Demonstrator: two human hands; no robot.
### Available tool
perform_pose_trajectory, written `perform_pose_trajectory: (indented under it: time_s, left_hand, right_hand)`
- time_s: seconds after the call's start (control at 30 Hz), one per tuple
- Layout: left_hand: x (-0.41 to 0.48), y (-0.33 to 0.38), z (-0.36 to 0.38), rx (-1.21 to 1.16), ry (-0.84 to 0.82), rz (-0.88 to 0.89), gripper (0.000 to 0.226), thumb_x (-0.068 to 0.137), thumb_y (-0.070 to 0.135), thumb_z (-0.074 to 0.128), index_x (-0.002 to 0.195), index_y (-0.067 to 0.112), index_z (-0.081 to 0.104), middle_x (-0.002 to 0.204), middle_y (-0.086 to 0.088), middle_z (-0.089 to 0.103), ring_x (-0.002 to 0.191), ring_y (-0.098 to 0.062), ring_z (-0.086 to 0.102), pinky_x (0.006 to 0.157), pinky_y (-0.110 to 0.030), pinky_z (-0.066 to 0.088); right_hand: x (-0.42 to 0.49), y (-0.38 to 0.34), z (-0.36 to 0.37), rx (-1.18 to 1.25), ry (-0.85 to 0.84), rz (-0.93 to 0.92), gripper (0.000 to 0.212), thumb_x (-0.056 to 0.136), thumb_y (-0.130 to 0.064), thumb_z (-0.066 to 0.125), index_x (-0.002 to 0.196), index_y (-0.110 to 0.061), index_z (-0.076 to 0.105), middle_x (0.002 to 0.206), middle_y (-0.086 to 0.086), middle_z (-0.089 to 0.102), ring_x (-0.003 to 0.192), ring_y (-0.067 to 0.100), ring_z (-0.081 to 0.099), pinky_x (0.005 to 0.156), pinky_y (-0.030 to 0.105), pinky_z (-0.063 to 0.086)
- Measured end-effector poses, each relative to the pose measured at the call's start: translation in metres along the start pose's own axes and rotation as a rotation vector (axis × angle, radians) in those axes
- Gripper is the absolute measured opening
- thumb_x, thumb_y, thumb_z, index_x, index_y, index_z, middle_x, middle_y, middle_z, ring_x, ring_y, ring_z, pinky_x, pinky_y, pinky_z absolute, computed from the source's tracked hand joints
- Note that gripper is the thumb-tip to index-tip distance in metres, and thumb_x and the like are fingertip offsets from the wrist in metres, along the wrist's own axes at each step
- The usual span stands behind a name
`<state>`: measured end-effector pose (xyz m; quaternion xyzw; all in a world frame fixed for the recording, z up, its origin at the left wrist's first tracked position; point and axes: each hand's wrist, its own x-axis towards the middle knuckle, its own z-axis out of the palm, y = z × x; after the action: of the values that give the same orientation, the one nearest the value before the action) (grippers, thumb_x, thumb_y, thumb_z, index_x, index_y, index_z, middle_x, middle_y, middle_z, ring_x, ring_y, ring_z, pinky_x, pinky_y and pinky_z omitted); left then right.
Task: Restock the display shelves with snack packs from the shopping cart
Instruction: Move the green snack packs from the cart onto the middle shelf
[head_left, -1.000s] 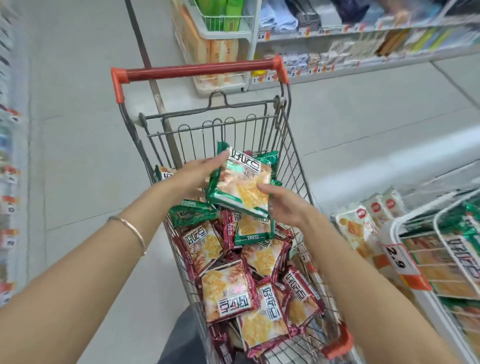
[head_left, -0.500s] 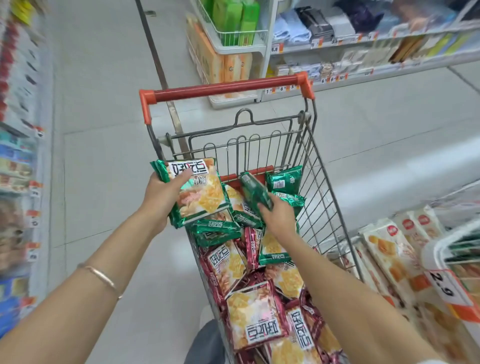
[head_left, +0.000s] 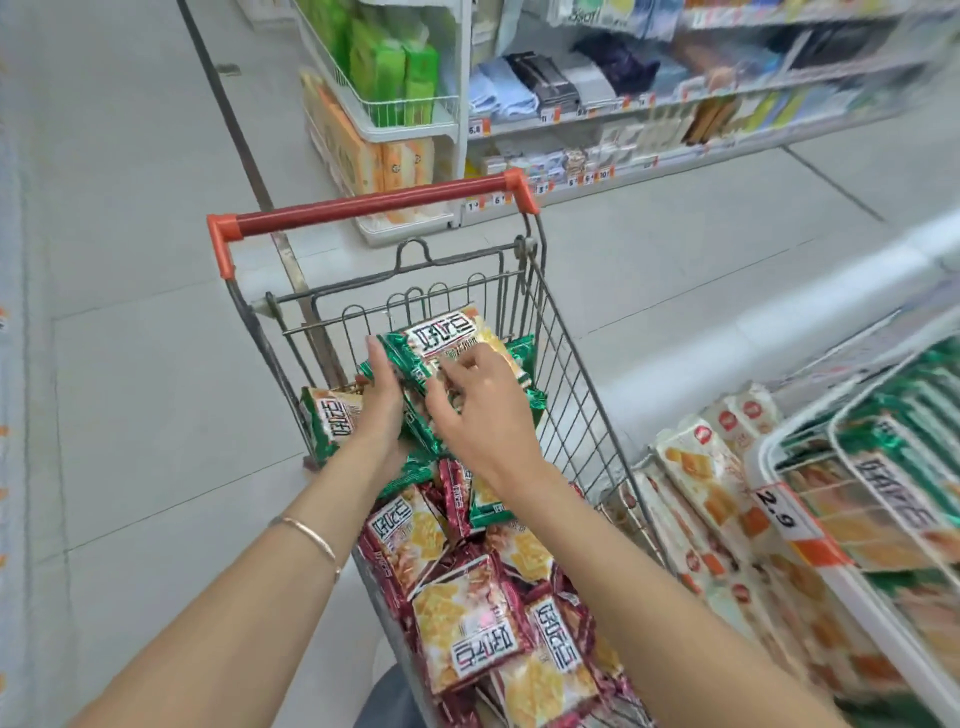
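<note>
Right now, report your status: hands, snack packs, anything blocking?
Left hand holds green packs over cart. Right hand curled on top. Red packs in cart. Nothing blocking.

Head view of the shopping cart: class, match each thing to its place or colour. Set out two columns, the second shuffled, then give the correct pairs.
Column one
1. cart handle
2. green snack packs
3. dark red snack packs
4. bracelet

Column two
A. worn on the left arm
B. red, with orange ends
C. piled in the near end of the shopping cart
D. held by the left hand and the right hand

Pairs: 1-B, 2-D, 3-C, 4-A
</note>
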<state>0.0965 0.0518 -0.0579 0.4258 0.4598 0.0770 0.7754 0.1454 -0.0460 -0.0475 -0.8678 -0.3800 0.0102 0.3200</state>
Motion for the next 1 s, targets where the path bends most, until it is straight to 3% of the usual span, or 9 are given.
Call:
perform_pose_trajectory:
  time_s: [0.07,0.2,0.33,0.43,0.5,0.57,0.7,0.83,1.0]
  left_hand:
    - [-0.015,-0.007,0.006,-0.060,-0.123,-0.023,0.071,0.082,0.082,0.041,0.128,0.029,0.051,0.130,0.001,0.057,0.118,-0.021,0.055,0.103,-0.049,0.043]
    - [0.011,-0.046,0.002,0.087,-0.065,-0.009,0.129,0.038,0.073,0.087,0.149,0.039,0.032,0.151,-0.011,0.045,0.130,-0.035,0.052,0.099,-0.065,0.045]
    - [-0.056,-0.045,0.025,0.077,-0.235,-0.068,0.087,0.065,0.045,0.079,0.139,0.008,0.050,0.139,-0.021,0.057,0.121,-0.039,0.059,0.099,-0.055,0.050]
    - [-0.086,-0.061,0.043,0.112,-0.348,-0.037,0.060,0.074,0.040,0.070,0.124,0.010,0.060,0.120,-0.017,0.070,0.099,-0.031,0.070,0.080,-0.042,0.058]
    - [-0.105,-0.070,0.064,0.200,-0.346,-0.007,0.055,0.081,0.047,0.067,0.122,0.012,0.062,0.106,-0.011,0.076,0.087,-0.027,0.074,0.073,-0.036,0.058]
    - [-0.110,-0.082,0.085,0.296,-0.290,0.021,0.090,0.067,0.063,0.077,0.137,0.012,0.052,0.115,-0.013,0.073,0.094,-0.028,0.073,0.078,-0.040,0.059]
    - [-0.093,-0.112,0.121,0.466,-0.364,0.034,0.139,0.041,0.084,0.081,0.154,0.021,0.029,0.143,-0.011,0.055,0.119,-0.032,0.062,0.102,-0.054,0.048]
    - [-0.164,-0.122,0.175,0.592,-0.468,0.116,0.161,0.034,0.081,0.085,0.157,0.011,0.007,0.139,-0.010,0.055,0.127,-0.032,0.055,0.112,-0.054,0.038]
    - [-0.239,-0.155,0.249,0.668,-0.732,0.189,0.064,0.062,0.057,0.078,0.105,0.013,0.063,0.068,0.005,0.071,0.064,-0.014,0.066,0.064,-0.026,0.052]
  right_hand:
    - [-0.007,0.004,-0.014,-0.010,-0.039,-0.051,0.040,0.096,-0.028,0.053,0.120,0.000,0.069,0.098,0.004,0.055,0.095,0.019,0.049,0.088,0.039,0.047]
    - [-0.013,0.024,-0.064,0.244,-0.159,0.103,0.031,0.094,-0.021,0.062,0.121,-0.009,0.068,0.117,0.002,0.059,0.103,0.014,0.057,0.097,0.036,0.051]
    - [-0.022,0.084,-0.102,0.491,-0.394,0.551,0.114,0.063,-0.066,0.083,0.153,-0.024,0.026,0.156,0.006,0.038,0.137,0.025,0.044,0.114,0.050,0.037]
    - [-0.053,0.117,-0.119,0.753,-0.695,0.738,0.108,0.056,-0.070,0.086,0.137,-0.022,0.032,0.140,0.009,0.059,0.118,0.026,0.064,0.095,0.046,0.056]
    - [-0.079,0.129,-0.134,0.833,-0.614,0.718,0.089,0.075,-0.053,0.082,0.142,-0.022,0.033,0.123,0.007,0.068,0.100,0.021,0.072,0.081,0.039,0.061]
    - [-0.103,0.144,-0.148,0.936,-0.530,0.706,0.089,0.078,-0.042,0.082,0.147,-0.020,0.028,0.117,0.010,0.071,0.090,0.021,0.074,0.074,0.038,0.061]
    - [-0.149,0.163,-0.185,0.966,-0.348,0.718,0.126,0.058,-0.049,0.095,0.154,-0.018,0.021,0.127,0.014,0.067,0.102,0.027,0.072,0.093,0.050,0.056]
    - [-0.204,0.177,-0.240,0.883,-0.228,0.723,0.108,0.062,-0.060,0.089,0.145,-0.011,0.042,0.122,0.006,0.071,0.112,0.026,0.068,0.104,0.048,0.049]
    - [-0.295,0.180,-0.316,0.915,-0.009,0.799,0.041,0.080,-0.052,0.077,0.107,-0.022,0.068,0.104,-0.002,0.077,0.107,0.022,0.069,0.110,0.049,0.044]
